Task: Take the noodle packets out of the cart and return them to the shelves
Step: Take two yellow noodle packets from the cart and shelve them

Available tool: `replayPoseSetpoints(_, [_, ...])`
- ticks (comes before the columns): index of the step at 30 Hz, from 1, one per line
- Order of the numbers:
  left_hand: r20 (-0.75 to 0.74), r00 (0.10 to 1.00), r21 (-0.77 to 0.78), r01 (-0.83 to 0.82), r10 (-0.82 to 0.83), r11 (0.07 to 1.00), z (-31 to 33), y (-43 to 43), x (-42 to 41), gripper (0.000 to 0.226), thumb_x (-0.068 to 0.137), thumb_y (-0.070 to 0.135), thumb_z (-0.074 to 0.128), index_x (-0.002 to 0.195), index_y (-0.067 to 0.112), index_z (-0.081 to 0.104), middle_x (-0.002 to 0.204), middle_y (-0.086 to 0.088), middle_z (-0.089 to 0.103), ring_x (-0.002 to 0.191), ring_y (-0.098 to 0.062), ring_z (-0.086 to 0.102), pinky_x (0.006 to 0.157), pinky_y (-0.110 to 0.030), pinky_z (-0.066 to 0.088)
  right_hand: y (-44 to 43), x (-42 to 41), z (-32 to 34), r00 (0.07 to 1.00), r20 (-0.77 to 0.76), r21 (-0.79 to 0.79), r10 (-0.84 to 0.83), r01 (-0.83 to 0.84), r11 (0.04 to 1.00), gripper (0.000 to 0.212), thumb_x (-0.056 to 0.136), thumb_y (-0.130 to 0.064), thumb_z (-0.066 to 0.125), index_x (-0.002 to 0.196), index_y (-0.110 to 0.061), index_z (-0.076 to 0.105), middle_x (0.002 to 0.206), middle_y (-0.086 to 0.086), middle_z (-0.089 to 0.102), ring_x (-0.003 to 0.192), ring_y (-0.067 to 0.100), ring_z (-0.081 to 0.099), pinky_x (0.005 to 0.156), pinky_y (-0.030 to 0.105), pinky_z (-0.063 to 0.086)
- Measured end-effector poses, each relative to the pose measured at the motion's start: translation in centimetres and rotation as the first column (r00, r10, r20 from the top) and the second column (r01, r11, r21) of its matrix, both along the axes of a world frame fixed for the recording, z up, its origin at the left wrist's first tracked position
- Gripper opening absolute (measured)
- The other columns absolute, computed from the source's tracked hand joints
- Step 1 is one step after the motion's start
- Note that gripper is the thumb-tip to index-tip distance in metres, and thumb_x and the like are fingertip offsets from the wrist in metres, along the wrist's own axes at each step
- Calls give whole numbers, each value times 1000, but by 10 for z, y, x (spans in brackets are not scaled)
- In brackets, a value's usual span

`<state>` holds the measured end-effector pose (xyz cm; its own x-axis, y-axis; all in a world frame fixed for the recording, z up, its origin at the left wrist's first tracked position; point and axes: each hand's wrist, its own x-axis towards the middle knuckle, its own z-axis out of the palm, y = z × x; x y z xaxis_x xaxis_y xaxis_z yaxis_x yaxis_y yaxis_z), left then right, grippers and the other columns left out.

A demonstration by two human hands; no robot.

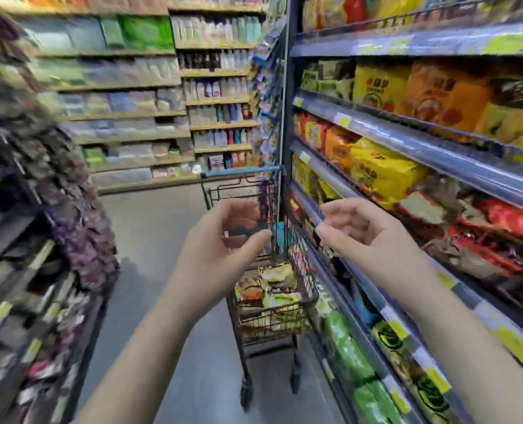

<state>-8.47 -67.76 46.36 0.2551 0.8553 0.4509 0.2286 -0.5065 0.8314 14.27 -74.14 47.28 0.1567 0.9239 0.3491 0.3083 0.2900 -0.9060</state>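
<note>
Empty and loosely curled, the left hand and right hand hover above the cart, whose noodle packets look light, crinkly and best gripped by an edge.

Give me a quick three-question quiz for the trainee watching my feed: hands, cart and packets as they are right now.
1. True or false: the left hand is holding a noodle packet.
2. The cart stands nearest which shelves? A: the right-hand shelves; B: the left-hand ones; C: those at the far end.
3. Fill in: the noodle packets lie in the ___.

Key:
1. False; neither it nor the right hand holds anything.
2. A.
3. cart.
</note>
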Motion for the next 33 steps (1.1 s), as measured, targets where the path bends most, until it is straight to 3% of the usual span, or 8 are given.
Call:
replayPoseSetpoints(4, [-46, 998, -62, -49, 47, 997, -1, 52, 14, 32, 90, 22, 77, 119, 29, 64, 110, 11, 72, 103, -7, 70, 89, -24, 58, 67, 23, -14, 996, -26, -41, 88, -89, 995, 27, 83, -47, 80, 107, -40, 71, 96, -7, 74, 93, 17, 73, 89, 42, 58])
replayPoseSetpoints(8, [-65, 994, -111, -98, 92, 989, -8, 96, 29, 32, 90, 25, 77, 119, 31, 64, 111, 13, 72, 103, -4, 70, 86, -17, 56, 128, 47, -27, 990, -58, -89, 131, -136, 987, 22, 88, -33, 77, 108, -37, 72, 97, -4, 75, 95, 23, 74, 90, 44, 60])
replayPoseSetpoints(17, [-59, 988, -211, -151, 142, 966, -42, 181, 35, 32, 90, 26, 76, 119, 32, 65, 113, 11, 72, 105, -4, 70, 88, -16, 55, 235, 57, -53, 976, -63, -205, 211, -219, 954, 27, 91, -30, 76, 117, -30, 69, 103, -1, 76, 96, 18, 75, 87, 38, 63])
replayPoseSetpoints(22, [-69, 990, -256, -135, 122, 957, -60, 244, 22, 32, 90, 27, 76, 119, 34, 64, 113, 11, 72, 105, -6, 70, 86, -17, 55, 297, 44, -69, 978, -69, -234, 198, -209, 949, 27, 91, -27, 75, 117, -28, 69, 101, -1, 76, 92, 16, 75, 84, 33, 61])
replayPoseSetpoints(28, [-56, 996, -314, -86, 72, 945, -84, 336, -3, 32, 91, 29, 76, 120, 35, 63, 113, 12, 71, 102, -4, 70, 83, -16, 56, 383, 18, -91, 980, -43, -310, 194, -197, 930, 28, 89, -31, 77, 115, -32, 69, 102, 0, 77, 95, 18, 75, 89, 40, 61])
replayPoseSetpoints(33, [-64, 998, -385, -5, -21, 923, -108, 404, -16, 33, 91, 28, 75, 121, 34, 61, 113, 13, 68, 103, 0, 67, 81, -16, 56, 441, 6, -109, 986, -40, -387, 162, -165, 907, 29, 88, -32, 77, 115, -33, 69, 102, 0, 77, 96, 19, 75, 89, 38, 60])
